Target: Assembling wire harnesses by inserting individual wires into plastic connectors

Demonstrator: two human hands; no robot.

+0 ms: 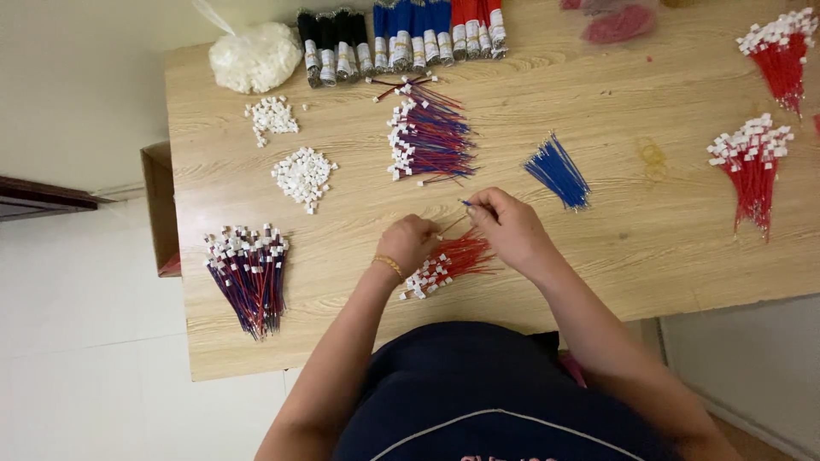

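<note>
Seen from above, looking down from the head camera. A pale wooden table point(598, 256) filling most of the frame, its left edge running from 11 o'clock down to 8 o'clock, its near edge crossing from 7 o'clock to 4 o'clock. Open bare wood between 3 and 5 o'clock, beside the right forearm, and a smaller bare strip at 6 o'clock along the near edge. White tiled floor at 8 o'clock, with a brown cardboard box point(161, 209) tucked against the table's left edge.

At 12 o'clock, taped bundles of black, blue and red wire point(401, 36). At 11 o'clock, a clear bag of white parts point(250, 56), and below it two small heaps of white plastic plugs point(302, 175). Just above centre, a fan of red-and-blue wires with plugs point(427, 138); at 1 o'clock, a loose bunch of blue wires point(558, 171). At 2 and 3 o'clock, two sheaves of red wires with white plugs point(752, 166). At 8 o'clock, a finished bundle of mixed wires point(249, 273).

At centre, left hand point(408, 242) curled knuckles-up, fingers closed together over a red wire, gold bracelet at the wrist. Right hand point(510, 226) just beside it, thumb and forefinger pinched on one thin blue-tipped wire point(467, 203). Beneath both hands, a pile of red wires point(453, 260) with white plugs.
</note>
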